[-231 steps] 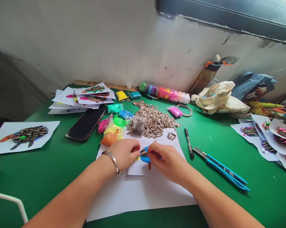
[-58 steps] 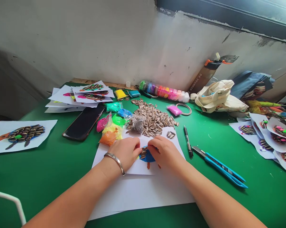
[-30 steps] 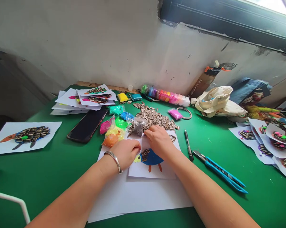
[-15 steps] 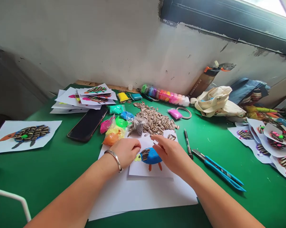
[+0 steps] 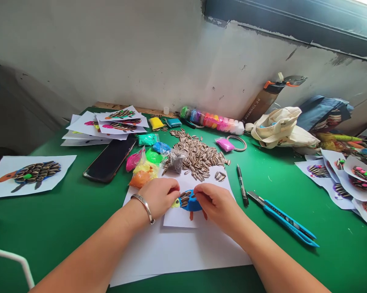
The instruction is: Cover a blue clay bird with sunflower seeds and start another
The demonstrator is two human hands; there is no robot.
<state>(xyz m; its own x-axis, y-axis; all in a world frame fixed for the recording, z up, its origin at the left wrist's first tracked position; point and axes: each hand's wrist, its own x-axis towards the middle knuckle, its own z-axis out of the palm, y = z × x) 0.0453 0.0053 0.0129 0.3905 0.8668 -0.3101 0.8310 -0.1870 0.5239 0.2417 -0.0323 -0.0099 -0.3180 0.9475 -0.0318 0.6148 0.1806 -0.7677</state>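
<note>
A clay bird [image 5: 192,204] with a blue body, yellow head and orange-brown legs lies flat on a small white sheet [image 5: 180,221]. Several striped sunflower seeds [image 5: 185,198] are set in its blue body near the head. My right hand [image 5: 215,201] pinches a sunflower seed over the body and covers the bird's tail end. Beside the yellow head, my left hand [image 5: 161,195] rests with fingers curled and pressed together; what they hold, if anything, is hidden. A few loose seeds [image 5: 220,176] lie on the sheet's top right corner.
Behind the sheet spreads a seed pile [image 5: 195,154], with bagged clay [image 5: 143,175] to its left. A phone [image 5: 110,158] lies further left. On the right are a pen [image 5: 242,185] and a blue utility knife [image 5: 285,219]. Finished seed pictures [image 5: 38,175] lie at both sides.
My right hand has come down onto the blue body, its fingers now closed in a pinch. More seeds show near the bird's head. My left hand has hardly moved.
</note>
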